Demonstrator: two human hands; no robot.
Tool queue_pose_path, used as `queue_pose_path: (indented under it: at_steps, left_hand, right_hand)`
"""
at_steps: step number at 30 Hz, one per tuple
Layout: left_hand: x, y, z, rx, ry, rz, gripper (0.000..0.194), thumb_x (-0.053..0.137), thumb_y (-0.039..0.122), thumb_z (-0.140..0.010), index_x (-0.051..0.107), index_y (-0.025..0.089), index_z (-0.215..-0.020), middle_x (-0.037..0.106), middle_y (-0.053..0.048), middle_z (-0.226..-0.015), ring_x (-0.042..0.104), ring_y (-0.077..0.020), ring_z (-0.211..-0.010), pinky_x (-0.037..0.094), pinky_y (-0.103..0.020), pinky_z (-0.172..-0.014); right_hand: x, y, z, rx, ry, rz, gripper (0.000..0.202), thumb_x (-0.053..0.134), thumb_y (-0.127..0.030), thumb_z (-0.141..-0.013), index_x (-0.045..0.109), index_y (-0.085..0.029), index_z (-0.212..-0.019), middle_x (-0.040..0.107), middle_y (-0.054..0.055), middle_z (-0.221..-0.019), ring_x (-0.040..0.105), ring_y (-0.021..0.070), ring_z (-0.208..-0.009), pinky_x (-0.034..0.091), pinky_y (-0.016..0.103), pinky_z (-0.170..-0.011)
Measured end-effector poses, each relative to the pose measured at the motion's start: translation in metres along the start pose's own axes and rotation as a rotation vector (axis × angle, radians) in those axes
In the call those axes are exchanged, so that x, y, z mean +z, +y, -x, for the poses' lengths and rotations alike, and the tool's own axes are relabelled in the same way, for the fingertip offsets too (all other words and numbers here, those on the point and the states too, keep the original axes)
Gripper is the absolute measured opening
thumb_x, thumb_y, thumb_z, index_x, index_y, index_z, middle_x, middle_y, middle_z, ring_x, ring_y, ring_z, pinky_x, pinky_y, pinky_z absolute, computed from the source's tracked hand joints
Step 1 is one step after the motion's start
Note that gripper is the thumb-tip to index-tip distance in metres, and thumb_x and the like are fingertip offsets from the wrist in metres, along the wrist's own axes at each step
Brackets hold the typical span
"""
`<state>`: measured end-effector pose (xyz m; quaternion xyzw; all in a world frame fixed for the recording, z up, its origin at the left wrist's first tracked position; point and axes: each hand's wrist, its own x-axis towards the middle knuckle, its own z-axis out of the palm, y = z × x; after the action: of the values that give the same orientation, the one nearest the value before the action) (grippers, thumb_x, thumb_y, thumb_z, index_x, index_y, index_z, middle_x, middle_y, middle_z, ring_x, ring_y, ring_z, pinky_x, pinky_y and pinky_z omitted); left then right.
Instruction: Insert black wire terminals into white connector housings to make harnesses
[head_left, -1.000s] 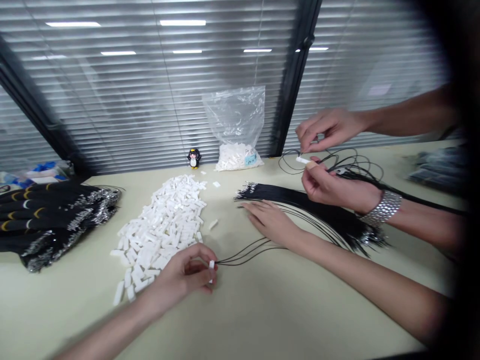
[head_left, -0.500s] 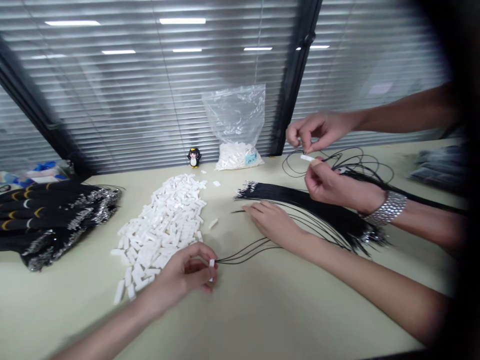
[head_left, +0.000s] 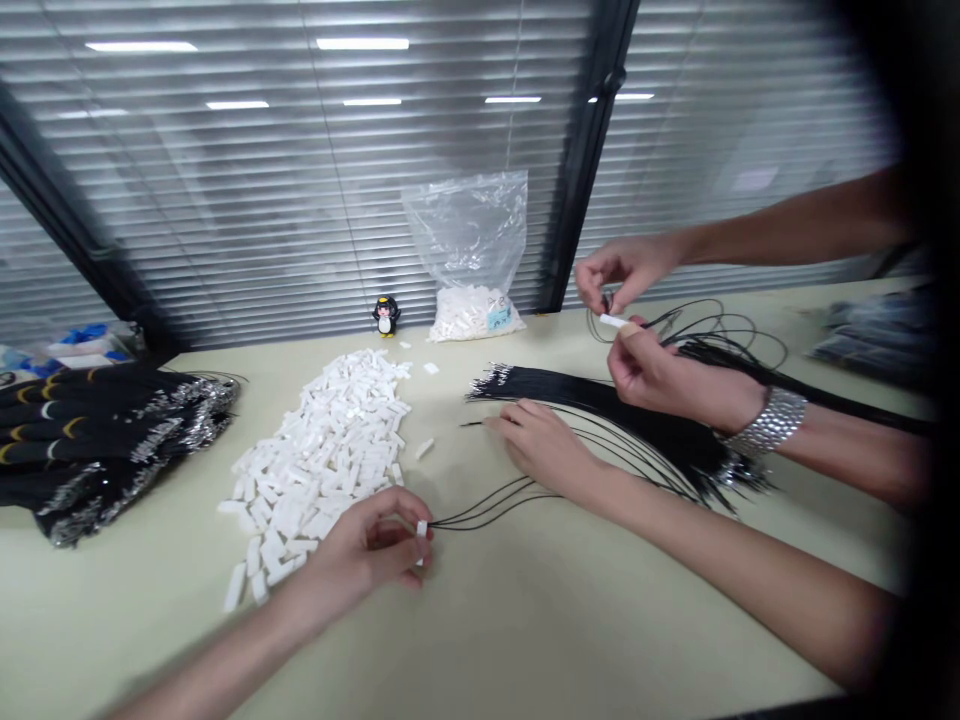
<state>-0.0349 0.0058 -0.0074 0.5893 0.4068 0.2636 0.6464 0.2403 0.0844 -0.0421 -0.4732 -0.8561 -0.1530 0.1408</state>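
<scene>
My left hand (head_left: 371,548) pinches a small white plastic connector (head_left: 422,529) with several thin black wires (head_left: 487,508) running out of it to the right. It rests on the beige table beside a heap of white connectors (head_left: 322,460). My right hand (head_left: 541,442) lies low on the table at the near edge of a long bundle of black wires (head_left: 600,400). Its fingertips hold one black wire whose tip (head_left: 471,424) sticks out to the left.
A co-worker's two hands (head_left: 651,368), one wrist with a silver bracelet, hold a white connector and looped wires at the back right. A clear bag of connectors (head_left: 474,300) and a penguin figure (head_left: 385,315) stand by the blinds. Black bundles (head_left: 97,430) lie at the left.
My right hand has edged slightly left, and a wire tip now shows beyond its fingers. My left hand has stayed put. The co-worker's upper hand has shifted and dropped closer to the connector.
</scene>
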Motion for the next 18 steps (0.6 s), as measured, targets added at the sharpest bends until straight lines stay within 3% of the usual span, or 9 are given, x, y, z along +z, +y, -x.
queue_pose_path:
  at_steps: [7, 13, 18]
  left_hand:
    - [0.0002, 0.0001, -0.0004, 0.004, -0.008, -0.001, 0.018, 0.063, 0.025, -0.081, 0.053, 0.016, -0.092, 0.057, -0.003, -0.080, 0.056, -0.0137, -0.075, 0.050, -0.028, -0.066]
    - [-0.0003, 0.0004, -0.0010, 0.004, -0.014, 0.005, 0.018, 0.063, 0.025, -0.081, 0.053, 0.016, -0.093, 0.056, -0.003, -0.082, 0.057, -0.0145, -0.077, 0.050, -0.028, -0.067]
    - [-0.0006, 0.0009, -0.0016, 0.000, -0.021, 0.006, 0.018, 0.062, 0.024, -0.081, 0.052, 0.016, -0.093, 0.057, -0.002, -0.081, 0.056, -0.0137, -0.076, 0.050, -0.028, -0.067]
  right_hand:
    - [0.0017, 0.0002, 0.0007, 0.004, -0.005, -0.033, 0.025, 0.040, -0.017, -0.087, 0.059, -0.021, -0.102, 0.053, 0.005, -0.090, 0.043, 0.0137, -0.086, 0.034, 0.027, -0.080]
    - [0.0047, 0.0000, -0.0011, 0.021, 0.037, -0.055, 0.035, 0.037, -0.020, -0.090, 0.050, -0.021, -0.123, 0.050, 0.008, -0.117, 0.044, 0.0165, -0.103, 0.035, 0.031, -0.090]
    - [0.0079, 0.0041, -0.0005, -0.044, -0.005, -0.076, 0.023, 0.040, -0.021, -0.090, 0.060, -0.020, -0.102, 0.056, 0.005, -0.098, 0.049, 0.0121, -0.093, 0.037, 0.025, -0.083]
